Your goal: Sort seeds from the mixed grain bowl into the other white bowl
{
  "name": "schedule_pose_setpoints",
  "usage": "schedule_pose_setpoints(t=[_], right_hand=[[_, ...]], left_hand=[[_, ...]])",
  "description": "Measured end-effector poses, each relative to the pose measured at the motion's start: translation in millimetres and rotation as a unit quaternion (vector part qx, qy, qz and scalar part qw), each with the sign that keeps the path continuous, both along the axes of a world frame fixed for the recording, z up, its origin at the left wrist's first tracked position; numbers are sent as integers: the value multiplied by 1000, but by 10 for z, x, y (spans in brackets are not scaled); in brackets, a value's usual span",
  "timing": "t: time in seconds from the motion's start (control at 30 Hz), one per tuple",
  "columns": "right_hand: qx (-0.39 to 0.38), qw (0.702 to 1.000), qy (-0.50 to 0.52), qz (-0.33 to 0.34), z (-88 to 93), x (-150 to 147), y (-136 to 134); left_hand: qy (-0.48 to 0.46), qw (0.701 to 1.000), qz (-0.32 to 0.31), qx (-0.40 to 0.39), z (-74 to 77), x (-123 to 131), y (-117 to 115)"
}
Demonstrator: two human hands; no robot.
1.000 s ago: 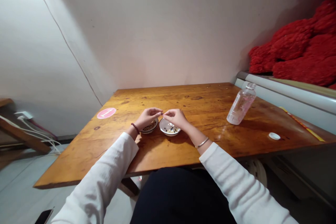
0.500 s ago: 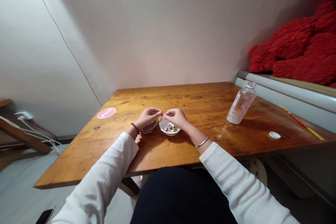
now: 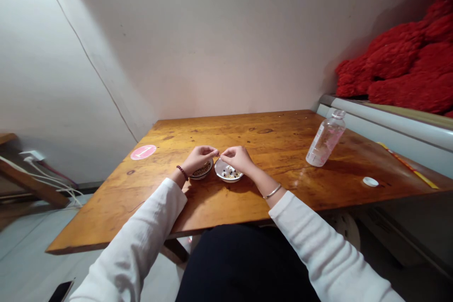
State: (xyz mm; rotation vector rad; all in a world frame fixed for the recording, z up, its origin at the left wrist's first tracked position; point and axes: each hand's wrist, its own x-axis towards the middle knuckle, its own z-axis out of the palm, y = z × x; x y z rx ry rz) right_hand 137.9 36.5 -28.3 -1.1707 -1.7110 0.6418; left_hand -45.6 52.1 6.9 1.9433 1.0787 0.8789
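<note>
On open tabletop (image 3: 269, 127), hands (image 3: 200, 159) seemingly pinching

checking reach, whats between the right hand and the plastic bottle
Only the wooden tabletop lies between the right hand and the clear plastic bottle; that stretch is bare in the head view.

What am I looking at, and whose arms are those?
A camera worn on a person's head took this picture, so you see what they see, looking down. Those are the person's own arms, in white sleeves. The left hand is over a small bowl of brownish grains. The right hand is over a white dish with pale and dark bits. The hands almost meet; if they hold anything, it is too small to see. The wooden table also has a clear plastic bottle and a small white lid.
</note>
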Motion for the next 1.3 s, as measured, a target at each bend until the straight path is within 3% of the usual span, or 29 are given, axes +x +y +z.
schedule_pose_setpoints(t=[1.3], right_hand=[[-12, 1000, 3, -15, 87, -7, -65]], left_hand=[[-77, 996, -13, -31, -50, 1, 18]])
